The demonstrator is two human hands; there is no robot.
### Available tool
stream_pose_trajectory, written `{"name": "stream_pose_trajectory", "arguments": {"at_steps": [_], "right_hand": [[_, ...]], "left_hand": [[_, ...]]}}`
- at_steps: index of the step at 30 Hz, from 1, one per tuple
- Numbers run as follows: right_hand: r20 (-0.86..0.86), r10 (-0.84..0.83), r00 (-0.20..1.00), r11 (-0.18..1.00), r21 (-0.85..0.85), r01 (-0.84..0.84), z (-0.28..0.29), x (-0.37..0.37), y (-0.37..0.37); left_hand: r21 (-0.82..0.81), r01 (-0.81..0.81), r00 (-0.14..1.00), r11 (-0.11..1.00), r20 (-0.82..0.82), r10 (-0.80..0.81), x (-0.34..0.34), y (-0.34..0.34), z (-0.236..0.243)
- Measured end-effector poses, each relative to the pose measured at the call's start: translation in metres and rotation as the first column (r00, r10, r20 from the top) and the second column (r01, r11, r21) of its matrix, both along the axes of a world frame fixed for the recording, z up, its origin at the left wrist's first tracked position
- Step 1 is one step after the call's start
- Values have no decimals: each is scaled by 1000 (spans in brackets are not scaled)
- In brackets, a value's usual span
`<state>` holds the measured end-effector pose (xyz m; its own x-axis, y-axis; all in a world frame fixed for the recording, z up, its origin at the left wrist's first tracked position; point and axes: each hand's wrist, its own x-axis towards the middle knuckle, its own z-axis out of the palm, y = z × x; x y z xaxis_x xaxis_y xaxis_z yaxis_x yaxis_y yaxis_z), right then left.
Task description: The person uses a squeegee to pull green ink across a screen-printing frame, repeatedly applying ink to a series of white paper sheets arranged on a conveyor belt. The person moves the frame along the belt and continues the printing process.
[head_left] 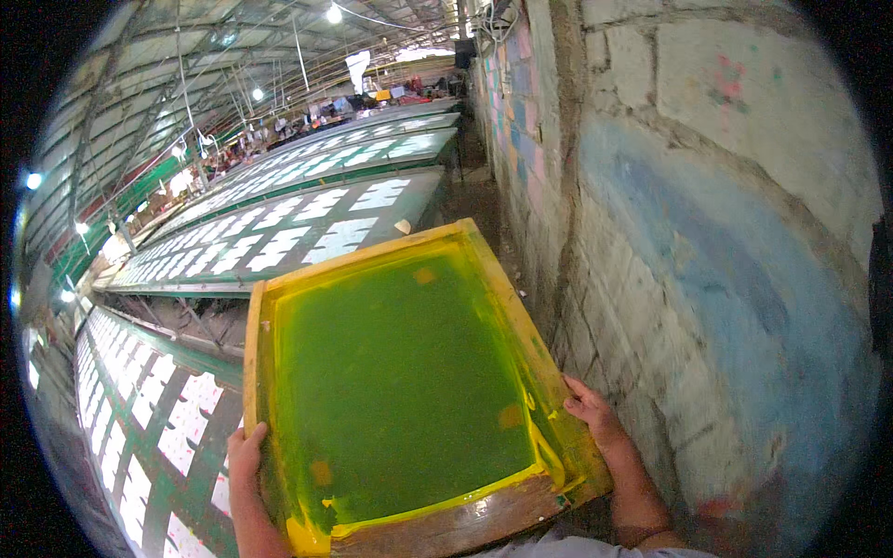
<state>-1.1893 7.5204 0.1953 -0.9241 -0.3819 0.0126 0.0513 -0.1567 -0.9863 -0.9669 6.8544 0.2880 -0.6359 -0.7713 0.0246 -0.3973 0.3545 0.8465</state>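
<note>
I hold a large wooden-framed printing screen in front of me, tilted, with green mesh and wet yellow ink along its inner edges. Several small tan patches show on the mesh. My left hand grips the frame's left side, thumb on top. On the right side, my right hand is closed around the frame's edge. The fingers beneath the frame are mostly hidden. A brown wooden bar, which may be part of the frame or a squeegee, lies along the near end beside thick yellow ink.
A long green printing table with white cut fabric pieces runs along my left. Further long tables with pale pieces lie ahead. A rough block wall with paint stains rises close on my right. A narrow aisle runs beside it.
</note>
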Motion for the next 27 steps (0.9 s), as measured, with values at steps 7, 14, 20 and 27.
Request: {"name": "stream_pose_trajectory", "arguments": {"at_steps": [7, 14, 20, 27], "right_hand": [[-7, 110, 994, 992, 68, -109, -1, -200, -75], [30, 238, 971, 950, 201, -239, -7, -418, -181], [-39, 363, 931, 930, 75, -360, 19, -573, -225], [-37, 225, 974, 966, 143, -218, 8, -740, -269]], "left_hand": [[-5, -181, 983, 984, -20, 180, -77, -11, 20], [97, -348, 927, 932, -114, 358, -203, -88, -42], [-225, -541, 832, 810, -284, 477, -354, -132, -84], [-9, -356, 931, 934, 81, 356, -519, -175, -51]]}}
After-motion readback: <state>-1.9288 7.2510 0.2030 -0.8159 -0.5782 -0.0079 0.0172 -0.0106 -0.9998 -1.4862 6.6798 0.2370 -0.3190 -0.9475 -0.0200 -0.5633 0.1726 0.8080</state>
